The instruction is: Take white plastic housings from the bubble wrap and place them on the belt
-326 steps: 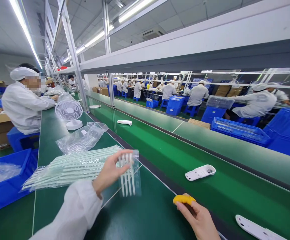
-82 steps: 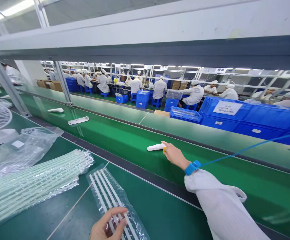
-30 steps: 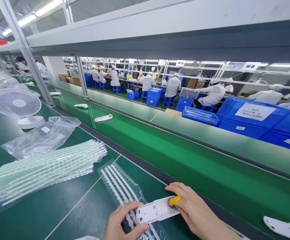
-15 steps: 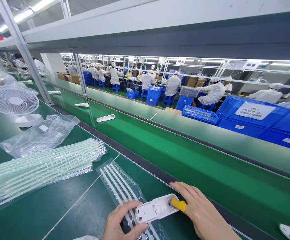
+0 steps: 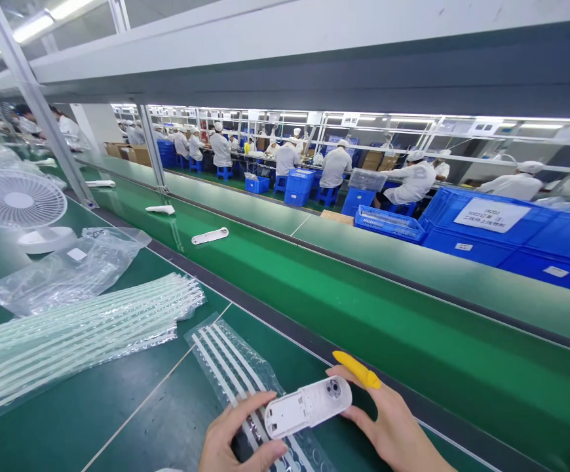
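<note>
My left hand grips the left end of a white plastic housing between thumb and fingers. The housing is long with rounded ends, its hollow side turned up, and a dark round fitting sits in its right end. At that end, the thumb and a finger of my right hand hold the housing's edge. A yellow finger cot covers one raised finger of that hand, apart from the housing. Under the housing lies a clear plastic sleeve with white strips, partly hidden by my left hand.
A green conveyor belt runs beyond the bench, carrying another white housing and other white parts. To the left lie bagged pale strips, a clear bag and a white fan. Blue crates stand across the belt.
The yellow-covered finger has lifted out of the round fitting and points up and left. My right thumb and another finger have come to the housing's right end. My left hand keeps its hold.
</note>
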A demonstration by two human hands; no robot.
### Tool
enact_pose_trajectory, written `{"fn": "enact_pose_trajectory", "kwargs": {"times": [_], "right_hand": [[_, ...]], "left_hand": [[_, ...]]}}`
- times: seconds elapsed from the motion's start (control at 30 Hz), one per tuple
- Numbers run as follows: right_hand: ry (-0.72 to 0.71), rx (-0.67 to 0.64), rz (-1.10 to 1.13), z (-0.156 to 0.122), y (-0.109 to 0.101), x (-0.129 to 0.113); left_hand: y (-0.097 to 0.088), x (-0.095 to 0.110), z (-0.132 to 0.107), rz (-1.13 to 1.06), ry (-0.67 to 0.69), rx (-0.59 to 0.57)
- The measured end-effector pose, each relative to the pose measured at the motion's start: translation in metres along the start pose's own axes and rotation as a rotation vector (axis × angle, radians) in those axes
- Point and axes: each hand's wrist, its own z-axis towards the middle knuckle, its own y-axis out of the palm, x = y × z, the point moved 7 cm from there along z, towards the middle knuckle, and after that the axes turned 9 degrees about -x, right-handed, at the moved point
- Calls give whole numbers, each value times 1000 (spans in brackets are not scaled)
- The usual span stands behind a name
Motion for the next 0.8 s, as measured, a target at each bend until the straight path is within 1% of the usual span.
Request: {"fn": "enact_pose_trajectory", "kwargs": {"times": [0.17, 0.3, 0.37, 0.5, 0.67, 0.73, 0.8], "right_hand": [[97, 28, 180, 1, 4, 8], [70, 77, 344, -2, 2, 9], [69, 79, 389, -3, 5, 10], [90, 80, 410, -3, 11, 14], [67, 102, 419, -4, 10, 12], [90, 102, 348, -6, 8, 11], [122, 72, 238, -6, 7, 8]], "left_hand": [[0, -3, 0, -93, 37, -16], [-1, -5, 3, -37, -4, -3], [-3, -4, 4, 20, -15, 17], [-7, -1, 5, 92, 25, 36], [-9, -6, 5, 102, -28, 25], [-9, -6, 5, 101, -27, 26], [-9, -5, 5, 87, -4, 34]]}}
